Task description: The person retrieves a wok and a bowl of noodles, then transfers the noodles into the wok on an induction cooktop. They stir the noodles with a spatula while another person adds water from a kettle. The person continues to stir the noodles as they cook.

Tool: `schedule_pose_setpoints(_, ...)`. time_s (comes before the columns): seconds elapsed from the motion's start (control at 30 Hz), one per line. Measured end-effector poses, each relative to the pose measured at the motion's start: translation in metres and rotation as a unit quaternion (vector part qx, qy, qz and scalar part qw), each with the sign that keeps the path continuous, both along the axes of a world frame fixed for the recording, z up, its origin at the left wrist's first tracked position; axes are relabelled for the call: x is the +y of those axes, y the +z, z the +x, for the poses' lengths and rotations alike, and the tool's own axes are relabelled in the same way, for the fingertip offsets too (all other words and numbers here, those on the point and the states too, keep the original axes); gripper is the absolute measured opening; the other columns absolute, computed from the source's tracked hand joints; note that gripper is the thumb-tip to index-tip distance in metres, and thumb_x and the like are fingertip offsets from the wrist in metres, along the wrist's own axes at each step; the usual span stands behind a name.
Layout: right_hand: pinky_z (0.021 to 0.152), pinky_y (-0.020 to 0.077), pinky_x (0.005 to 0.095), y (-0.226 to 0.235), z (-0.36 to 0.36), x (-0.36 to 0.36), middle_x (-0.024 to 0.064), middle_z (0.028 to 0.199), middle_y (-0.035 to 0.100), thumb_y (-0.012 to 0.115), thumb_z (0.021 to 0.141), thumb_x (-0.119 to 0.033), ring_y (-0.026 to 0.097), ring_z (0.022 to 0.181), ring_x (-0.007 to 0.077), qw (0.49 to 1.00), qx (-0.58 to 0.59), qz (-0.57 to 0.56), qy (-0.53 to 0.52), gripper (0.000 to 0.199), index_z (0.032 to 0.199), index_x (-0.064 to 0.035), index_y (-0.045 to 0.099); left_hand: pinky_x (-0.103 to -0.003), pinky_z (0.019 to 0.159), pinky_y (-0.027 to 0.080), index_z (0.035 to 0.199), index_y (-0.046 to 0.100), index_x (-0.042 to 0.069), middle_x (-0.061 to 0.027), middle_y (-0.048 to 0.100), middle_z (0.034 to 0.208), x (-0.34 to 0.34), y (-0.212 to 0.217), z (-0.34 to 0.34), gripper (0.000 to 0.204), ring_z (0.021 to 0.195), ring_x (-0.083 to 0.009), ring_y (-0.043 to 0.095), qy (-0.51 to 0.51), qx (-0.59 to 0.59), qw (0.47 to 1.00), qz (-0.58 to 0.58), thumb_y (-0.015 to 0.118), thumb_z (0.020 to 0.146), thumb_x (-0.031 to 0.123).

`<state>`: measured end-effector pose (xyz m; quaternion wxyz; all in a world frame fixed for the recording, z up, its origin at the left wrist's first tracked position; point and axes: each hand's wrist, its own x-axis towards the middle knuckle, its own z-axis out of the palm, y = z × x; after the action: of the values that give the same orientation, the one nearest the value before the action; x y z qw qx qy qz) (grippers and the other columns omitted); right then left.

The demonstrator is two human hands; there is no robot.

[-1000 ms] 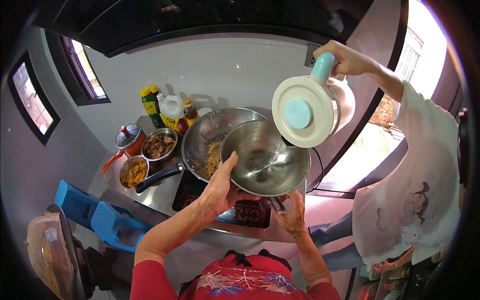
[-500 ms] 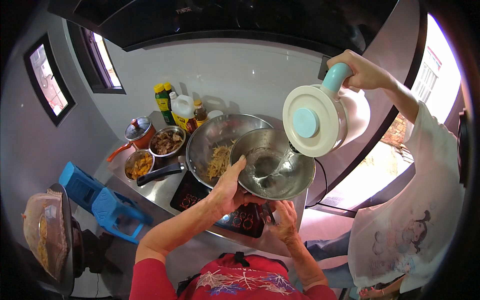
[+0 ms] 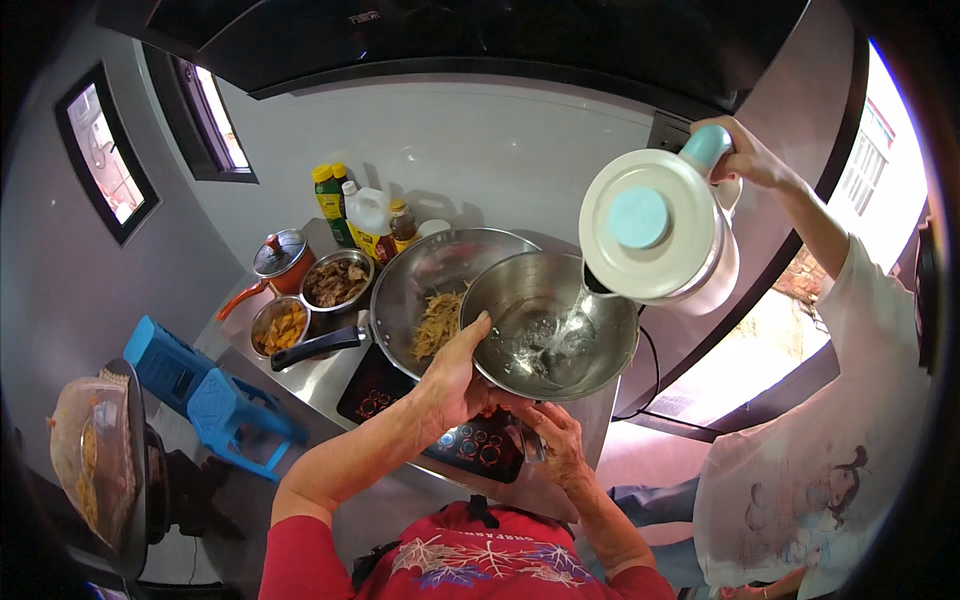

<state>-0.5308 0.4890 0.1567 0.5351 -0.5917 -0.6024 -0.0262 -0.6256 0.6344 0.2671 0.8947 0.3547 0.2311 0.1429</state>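
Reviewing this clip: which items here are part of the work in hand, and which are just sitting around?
In use:
steel bowl, held by the left hand and right hand
kettle, tilted by another person's hand, pouring water into the bowl

Lying about:
wok of noodles
lidded orange pot
two small food bowls
bottles
blue stools

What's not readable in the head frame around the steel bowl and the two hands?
- Right hand, head view: its fingers go under the round steel bowl, so its grip is hidden.
- Left hand: palm side faces away.
- Black induction cooktop: mostly covered by the grey frying pan, bowl and hands.
- Water level in the white electric kettle: lid blocks it.
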Motion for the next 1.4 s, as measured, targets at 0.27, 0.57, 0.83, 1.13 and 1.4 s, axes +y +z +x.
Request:
schedule_pose_setpoints(0.27, 0.054, 0.0474, 0.0341, 0.015, 0.015, -0.001, 0.0088, 0.072, 0.057, 0.074, 0.072, -0.002, 0.057, 0.059, 0.0258, 0.999, -0.017, -0.007, -0.040, 0.034, 0.103, -0.0080, 0.063, -0.047, 0.083, 0.055, 0.124, 0.046, 0.003, -0.0145, 0.059, 0.117, 0.034, 0.001, -0.026, 0.041, 0.103, -0.0289, 0.062, 0.101, 0.023, 0.995, 0.008, 0.042, 0.095, 0.032)
schedule_pose_setpoints(0.57, 0.056, 0.0489, 0.0282, 0.021, 0.031, -0.011, 0.0109, 0.075, 0.060, 0.063, 0.086, -0.007, 0.061, 0.062, 0.0183, 0.998, 0.029, 0.000, -0.062, 0.023, 0.108, 0.0004, 0.063, -0.058, 0.063, 0.058, 0.133, 0.033, -0.001, -0.0261, 0.051, 0.121, 0.134, -0.014, -0.061, 0.049, 0.094, -0.0442, 0.062, 0.072, 0.059, 0.995, 0.028, 0.037, 0.096, 0.031)
schedule_pose_setpoints(0.83, 0.048, 0.0413, 0.0295, 0.019, 0.031, -0.022, 0.0112, 0.067, 0.057, 0.065, 0.079, 0.004, 0.053, 0.052, 0.0197, 0.993, 0.047, 0.056, -0.093, 0.026, 0.104, 0.0010, 0.063, -0.038, 0.084, 0.053, 0.122, 0.050, -0.001, -0.0155, 0.060, 0.112, 0.162, -0.013, -0.059, 0.039, 0.100, -0.0252, 0.060, 0.229, 0.165, 0.900, 0.331, 0.041, 0.085, 0.003)
schedule_pose_setpoints(1.13, 0.049, 0.0419, 0.0306, 0.026, 0.028, -0.035, 0.0114, 0.068, 0.058, 0.066, 0.074, 0.004, 0.053, 0.052, 0.0211, 0.993, 0.012, 0.050, -0.108, 0.028, 0.102, 0.0011, 0.063, -0.042, 0.093, 0.045, 0.132, 0.041, 0.006, -0.0253, 0.059, 0.108, 0.173, -0.014, -0.029, 0.053, 0.108, -0.0363, 0.057, 0.219, 0.240, 0.728, 0.603, 0.040, 0.079, 0.003)
schedule_pose_setpoints(1.4, 0.055, 0.0448, 0.0349, 0.034, 0.026, -0.033, 0.0111, 0.075, 0.059, 0.069, 0.069, 0.002, 0.056, 0.062, 0.0253, 0.988, -0.050, 0.030, -0.141, 0.030, 0.098, -0.0015, 0.065, -0.044, 0.097, 0.041, 0.136, 0.032, 0.001, -0.0271, 0.044, 0.125, 0.155, -0.034, 0.004, 0.055, 0.113, -0.0423, 0.048, 0.207, 0.174, 0.517, 0.812, 0.046, 0.083, -0.004)
